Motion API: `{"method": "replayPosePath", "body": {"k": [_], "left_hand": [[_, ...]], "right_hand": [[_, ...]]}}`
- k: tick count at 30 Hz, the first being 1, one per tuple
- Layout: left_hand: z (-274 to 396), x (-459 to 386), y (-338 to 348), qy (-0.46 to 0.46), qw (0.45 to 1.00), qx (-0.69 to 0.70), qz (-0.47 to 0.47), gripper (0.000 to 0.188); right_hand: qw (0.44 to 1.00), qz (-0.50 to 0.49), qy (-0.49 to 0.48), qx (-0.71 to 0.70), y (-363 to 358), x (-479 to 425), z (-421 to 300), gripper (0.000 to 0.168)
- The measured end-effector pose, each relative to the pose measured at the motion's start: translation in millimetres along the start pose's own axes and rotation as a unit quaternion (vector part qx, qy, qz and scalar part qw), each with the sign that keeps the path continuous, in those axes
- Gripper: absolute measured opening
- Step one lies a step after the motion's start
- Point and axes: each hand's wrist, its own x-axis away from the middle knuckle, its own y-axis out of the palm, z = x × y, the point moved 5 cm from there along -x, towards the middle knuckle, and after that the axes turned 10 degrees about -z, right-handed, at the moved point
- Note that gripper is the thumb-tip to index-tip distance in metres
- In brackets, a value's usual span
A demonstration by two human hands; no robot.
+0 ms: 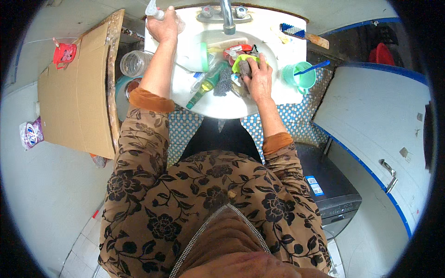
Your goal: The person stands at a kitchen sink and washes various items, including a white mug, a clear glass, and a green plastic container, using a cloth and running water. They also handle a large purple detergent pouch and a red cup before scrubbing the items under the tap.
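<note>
At the washbasin's back left corner, my left hand (163, 26) is closed around a clear pump bottle (180, 24) with a white pump head. Over the bowl, my right hand (259, 78) has its fingers on a grey cloth or sponge (244, 68) in a yellow-green dish (240, 63). A dark grey scouring pad (223, 82) and a green bottle (207, 85) lie beside it in the white washbasin (236, 110). Behind them are red items (240, 48). A white container with a green rim (202, 57) lies on its side in the basin's left part.
The faucet (227, 21) stands at the back. A green mug (306, 74) holding a blue toothbrush and a wooden-handled brush (309, 37) are on the right. A clear jar (134, 63) and cardboard (74, 93) stand left. A black appliance (326, 173) is at lower right.
</note>
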Motion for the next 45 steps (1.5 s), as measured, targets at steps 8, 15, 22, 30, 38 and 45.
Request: {"method": "replayPosePath", "body": {"k": [8,15,22,30,38,45], "left_hand": [[-16,-14,-2,-0.058,0.993,0.032,-0.102,0.063],[15,87,-12,-0.043,0.987,0.109,-0.108,0.059],[9,187,32,-0.053,0.917,-0.027,-0.395,0.033],[12,212,93,0.216,0.856,-0.184,-0.431,0.04],[20,235,52,0.193,0.88,-0.193,-0.388,0.021],[19,261,8,0.25,0.904,-0.168,-0.303,0.011]], "right_hand": [[0.884,0.158,0.08,-0.433,-8,13,70,0.031],[0.901,0.086,0.044,-0.423,-15,39,56,0.037],[0.976,0.002,-0.12,-0.18,-12,51,14,0.041],[0.979,-0.037,-0.171,-0.106,-8,69,-8,0.041],[0.988,0.022,-0.068,-0.14,-1,73,22,0.052],[0.83,0.011,0.129,-0.543,8,51,62,0.044]]}}
